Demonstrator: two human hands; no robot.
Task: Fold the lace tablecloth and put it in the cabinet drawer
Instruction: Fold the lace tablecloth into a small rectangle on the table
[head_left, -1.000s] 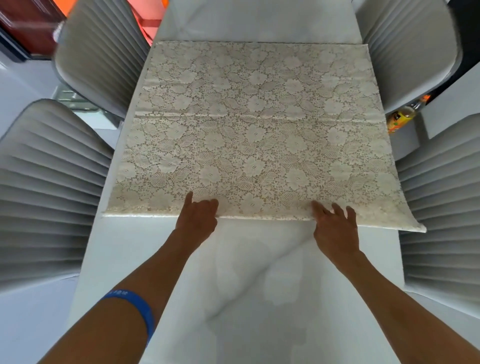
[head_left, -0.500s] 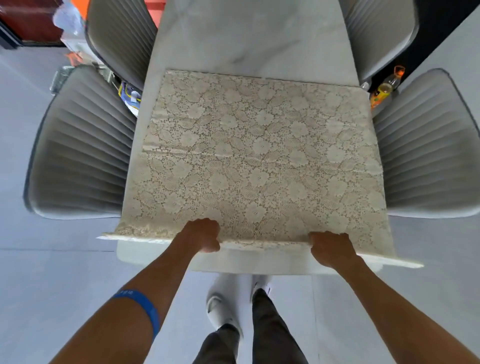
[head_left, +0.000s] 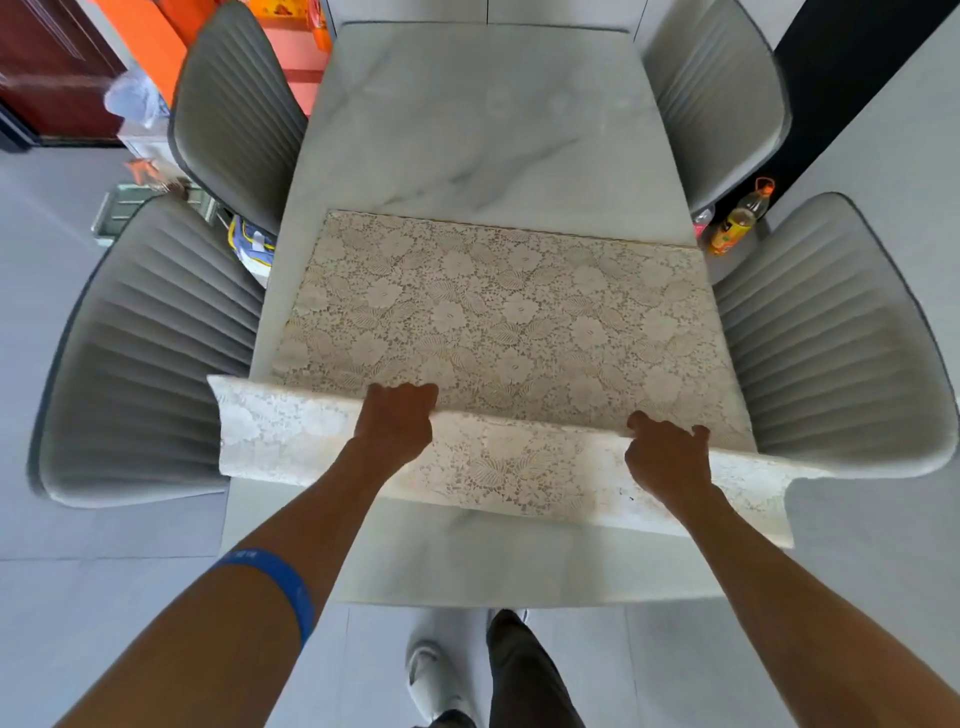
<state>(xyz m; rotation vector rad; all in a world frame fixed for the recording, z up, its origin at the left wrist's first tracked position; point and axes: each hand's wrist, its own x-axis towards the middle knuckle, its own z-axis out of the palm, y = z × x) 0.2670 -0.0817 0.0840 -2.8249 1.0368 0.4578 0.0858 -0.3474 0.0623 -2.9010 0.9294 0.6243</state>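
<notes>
Head view. Writing: my blue wristband (head_left: 280, 582) on the left forearm carries pale print, too small to read; the yellow label on the bottle (head_left: 737, 221) standing on the floor by the right-hand chair (head_left: 826, 332) is likewise illegible. Containers: that bottle, orange-capped, holds a yellowish liquid. Lace tablecloth (head_left: 493, 317): cream floral lace, lying on the white marble table (head_left: 488, 130), its near edge lifted and curled over, both ends overhanging the table sides. My left hand (head_left: 397, 423): fingers curled over the raised near edge, gripping it. My right hand (head_left: 667, 457): fingers curled likewise, gripping the same edge further right. Grey ribbed chairs flank the table.
</notes>
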